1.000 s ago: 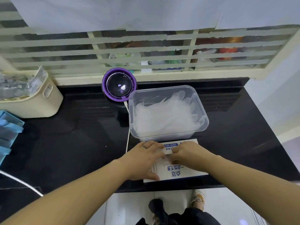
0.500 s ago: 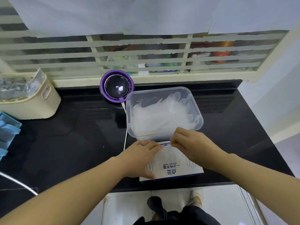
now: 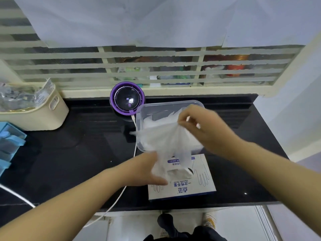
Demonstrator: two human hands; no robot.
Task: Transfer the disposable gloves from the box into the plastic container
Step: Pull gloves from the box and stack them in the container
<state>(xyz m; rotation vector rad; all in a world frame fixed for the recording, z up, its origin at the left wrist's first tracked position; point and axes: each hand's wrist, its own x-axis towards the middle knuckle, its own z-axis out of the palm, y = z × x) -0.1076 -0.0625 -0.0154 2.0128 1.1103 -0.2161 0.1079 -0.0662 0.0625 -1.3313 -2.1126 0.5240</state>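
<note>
The right hand (image 3: pixel 205 129) pinches a translucent disposable glove (image 3: pixel 166 141) above the clear plastic container (image 3: pixel 165 103), and the glove trails down to the opening of the glove box (image 3: pixel 187 186). The left hand (image 3: pixel 145 169) rests on the box's left side, its fingers partly hidden behind the glove. Box and container sit just beside each other on the black counter (image 3: pixel 78 145), with a round purple device (image 3: pixel 127 100) behind the container.

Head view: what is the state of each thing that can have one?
Glove box, open, gloves coming out.
Gloves, half out, stretched up from the box.
Container, lidless, partly full of gloves.
Right hand, pinches the gloves.
Left hand, rests on the box.
Purple device, display lit.
</note>
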